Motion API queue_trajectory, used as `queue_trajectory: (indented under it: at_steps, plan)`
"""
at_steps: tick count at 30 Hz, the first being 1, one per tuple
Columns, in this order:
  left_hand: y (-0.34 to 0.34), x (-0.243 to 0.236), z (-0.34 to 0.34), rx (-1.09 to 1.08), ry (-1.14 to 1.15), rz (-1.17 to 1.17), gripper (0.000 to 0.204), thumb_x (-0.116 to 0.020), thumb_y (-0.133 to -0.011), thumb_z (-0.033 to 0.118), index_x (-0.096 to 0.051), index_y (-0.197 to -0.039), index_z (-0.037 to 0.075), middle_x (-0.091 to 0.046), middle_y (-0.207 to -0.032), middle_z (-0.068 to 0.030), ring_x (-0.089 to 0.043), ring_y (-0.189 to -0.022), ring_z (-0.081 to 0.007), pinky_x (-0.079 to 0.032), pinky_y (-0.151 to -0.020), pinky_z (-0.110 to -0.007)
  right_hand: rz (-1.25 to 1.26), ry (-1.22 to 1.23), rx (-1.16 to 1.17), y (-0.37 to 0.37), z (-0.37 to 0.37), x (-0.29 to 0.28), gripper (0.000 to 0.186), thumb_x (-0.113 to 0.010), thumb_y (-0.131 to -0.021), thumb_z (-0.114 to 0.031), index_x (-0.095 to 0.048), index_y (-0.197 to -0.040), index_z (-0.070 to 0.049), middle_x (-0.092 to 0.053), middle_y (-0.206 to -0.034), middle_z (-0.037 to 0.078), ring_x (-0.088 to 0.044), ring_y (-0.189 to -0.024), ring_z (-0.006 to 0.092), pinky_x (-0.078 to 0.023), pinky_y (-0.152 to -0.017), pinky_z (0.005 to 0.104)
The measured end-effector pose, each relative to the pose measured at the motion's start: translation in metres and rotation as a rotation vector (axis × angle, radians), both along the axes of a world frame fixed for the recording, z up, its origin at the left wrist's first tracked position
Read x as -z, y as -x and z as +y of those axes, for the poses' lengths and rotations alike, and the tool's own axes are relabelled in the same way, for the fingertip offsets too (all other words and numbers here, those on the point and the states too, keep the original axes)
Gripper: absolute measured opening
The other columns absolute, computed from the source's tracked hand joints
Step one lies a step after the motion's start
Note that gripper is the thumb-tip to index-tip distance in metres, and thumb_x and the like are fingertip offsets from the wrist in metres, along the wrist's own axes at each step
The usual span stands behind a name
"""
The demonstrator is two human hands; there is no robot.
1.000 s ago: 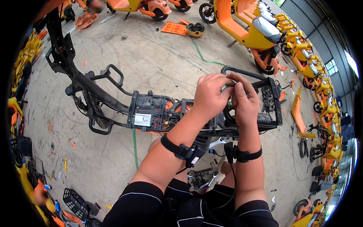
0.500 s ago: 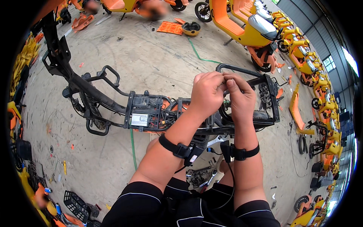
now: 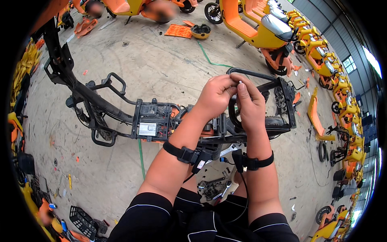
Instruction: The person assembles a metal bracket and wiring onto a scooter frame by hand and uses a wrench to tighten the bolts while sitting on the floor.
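Above the rear part of a stripped black scooter frame (image 3: 238,140), my two hands meet at the fingertips. My left hand (image 3: 216,96) is closed, its thumb and fingers pinched together against the right fingertips. A small whitish piece (image 3: 240,82) shows at the thumb tip of my right hand (image 3: 252,105), which is also closed in a pinch. What the left fingers hold is hidden. Beneath my hands, a black curved loop (image 3: 232,114) is partly covered. Left of them, a silver-labelled box (image 3: 148,129) and wiring sit in the frame's middle.
Wrenches (image 3: 228,184) and small dark parts lie on the floor by my legs. A black crate (image 3: 83,222) stands at lower left. Yellow and orange scooters (image 3: 258,34) line the far and right sides. An orange panel (image 3: 316,117) lies right of the frame.
My hands have shifted slightly left, and the right fingers have turned so that the small whitish piece shows. The view has also moved a little.
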State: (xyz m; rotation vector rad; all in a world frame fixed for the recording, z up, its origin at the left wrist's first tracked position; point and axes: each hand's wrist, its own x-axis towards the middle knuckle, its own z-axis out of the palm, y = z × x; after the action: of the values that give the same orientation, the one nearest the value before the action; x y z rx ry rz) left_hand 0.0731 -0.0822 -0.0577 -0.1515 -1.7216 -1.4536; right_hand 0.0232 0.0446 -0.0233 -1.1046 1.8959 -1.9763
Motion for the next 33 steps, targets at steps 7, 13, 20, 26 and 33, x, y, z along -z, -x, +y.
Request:
queue_trajectory:
  at_steps: [7, 13, 20, 26, 33]
  plan:
    - [-0.007, -0.002, 0.008, -0.223, 0.128, -0.023, 0.017, -0.071, -0.086, 0.012, -0.073, -0.100, 0.003, -0.072, -0.097, -0.0126, -0.066, -0.095, -0.0349, -0.048, -0.088, -0.045, 0.136, 0.070, 0.115, 0.007, -0.005, 0.006, 0.018, -0.062, -0.103, -0.011, -0.072, -0.111, 0.003, -0.071, -0.114, 0.010, -0.064, -0.107, 0.0178, -0.050, -0.095, 0.0309]
    - [-0.014, -0.007, 0.014, -0.347, 0.230, -0.043, 0.021, -0.076, -0.083, 0.014, -0.072, -0.099, 0.001, -0.072, -0.100, -0.0126, -0.067, -0.097, -0.0343, -0.048, -0.090, -0.043, 0.098, 0.089, 0.212, 0.009, -0.004, 0.010, 0.013, -0.067, -0.099, -0.006, -0.073, -0.104, 0.004, -0.072, -0.106, 0.010, -0.065, -0.099, 0.0165, -0.051, -0.089, 0.0295]
    - [-0.010, -0.006, 0.027, -0.508, 0.208, -0.088, 0.017, -0.075, -0.080, 0.013, -0.073, -0.095, 0.004, -0.072, -0.097, -0.0105, -0.067, -0.093, -0.0315, -0.046, -0.091, -0.042, 0.270, 0.088, 0.317, -0.003, -0.007, 0.002, 0.009, -0.070, -0.094, -0.002, -0.072, -0.098, 0.006, -0.073, -0.101, 0.012, -0.066, -0.087, 0.0165, -0.053, -0.075, 0.0275]
    - [-0.009, -0.006, 0.029, -0.551, 0.209, -0.056, 0.011, -0.072, -0.083, 0.010, -0.073, -0.092, 0.005, -0.074, -0.095, -0.0082, -0.068, -0.091, -0.0291, -0.043, -0.096, -0.043, 0.288, 0.075, 0.312, 0.000, -0.006, 0.006, 0.013, -0.071, -0.094, -0.005, -0.073, -0.102, 0.004, -0.072, -0.106, 0.012, -0.067, -0.093, 0.0181, -0.054, -0.079, 0.0289]
    - [-0.011, -0.008, 0.030, -0.459, 0.166, -0.155, 0.010, -0.068, -0.088, 0.010, -0.074, -0.095, 0.006, -0.075, -0.097, -0.0079, -0.069, -0.092, -0.0268, -0.039, -0.106, -0.048, 0.064, 0.086, 0.120, 0.004, -0.005, 0.006, 0.016, -0.069, -0.099, -0.009, -0.073, -0.108, 0.003, -0.072, -0.112, 0.011, -0.066, -0.101, 0.0169, -0.051, -0.090, 0.0287]
